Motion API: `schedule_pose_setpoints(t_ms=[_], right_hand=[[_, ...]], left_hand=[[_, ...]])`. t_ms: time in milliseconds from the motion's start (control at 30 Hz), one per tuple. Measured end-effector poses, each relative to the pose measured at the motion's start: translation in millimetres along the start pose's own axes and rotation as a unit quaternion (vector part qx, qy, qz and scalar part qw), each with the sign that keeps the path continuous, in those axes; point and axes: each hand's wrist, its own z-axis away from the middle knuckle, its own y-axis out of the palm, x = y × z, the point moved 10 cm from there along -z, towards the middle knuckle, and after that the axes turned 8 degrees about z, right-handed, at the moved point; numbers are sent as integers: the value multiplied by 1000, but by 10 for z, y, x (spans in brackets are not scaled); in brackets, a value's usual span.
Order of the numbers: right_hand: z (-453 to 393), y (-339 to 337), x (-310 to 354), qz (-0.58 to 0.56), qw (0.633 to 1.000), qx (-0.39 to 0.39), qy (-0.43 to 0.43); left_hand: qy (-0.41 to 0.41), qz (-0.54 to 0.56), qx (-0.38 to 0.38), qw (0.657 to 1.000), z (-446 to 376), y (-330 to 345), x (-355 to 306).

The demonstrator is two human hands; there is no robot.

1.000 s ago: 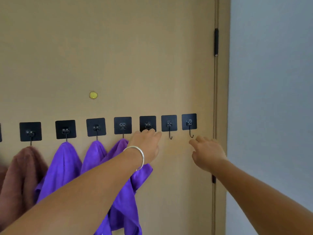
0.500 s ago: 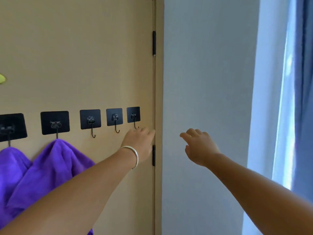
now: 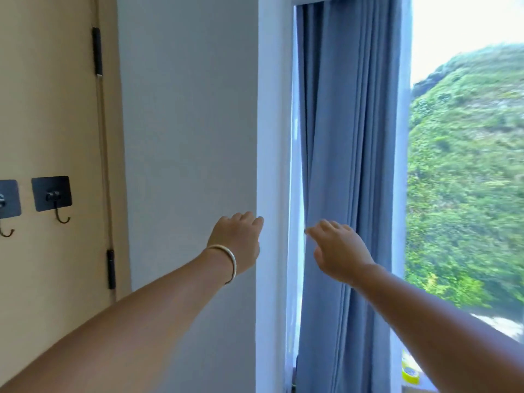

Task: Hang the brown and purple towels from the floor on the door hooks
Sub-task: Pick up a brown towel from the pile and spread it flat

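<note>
The tan door [image 3: 48, 109] fills the left edge of the view. On it are two black square hooks: a bare one [image 3: 52, 195] and a second one [image 3: 7, 202] cut off at the frame's left edge. No towels are in view. My left hand [image 3: 236, 241], with a silver bangle on the wrist, is stretched out in front of the white wall, holding nothing, fingers loosely apart. My right hand [image 3: 338, 248] reaches out in front of the blue curtain, also holding nothing.
A white wall [image 3: 187, 137] stands right of the door frame. A blue curtain [image 3: 348, 165] hangs beside a window [image 3: 467, 165] showing a green hillside. A yellow object [image 3: 409, 374] sits at the bottom right on the sill.
The view has swung right, from the row of hooks and hung purple and brown towels to the wall and window. Both empty hands stayed outstretched and moved right with it.
</note>
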Motion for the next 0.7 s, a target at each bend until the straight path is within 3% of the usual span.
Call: schedule_pose_setpoints(t_ms=[367,700], right_hand=[[1677,-384,-2120,131,974,81,164],[3544,-1266,-3665,215,921,118,303]], left_hand=[[145,132,-22,980,-602,-196,-2382],[272,223,-48,935,-556,-887,-4775]])
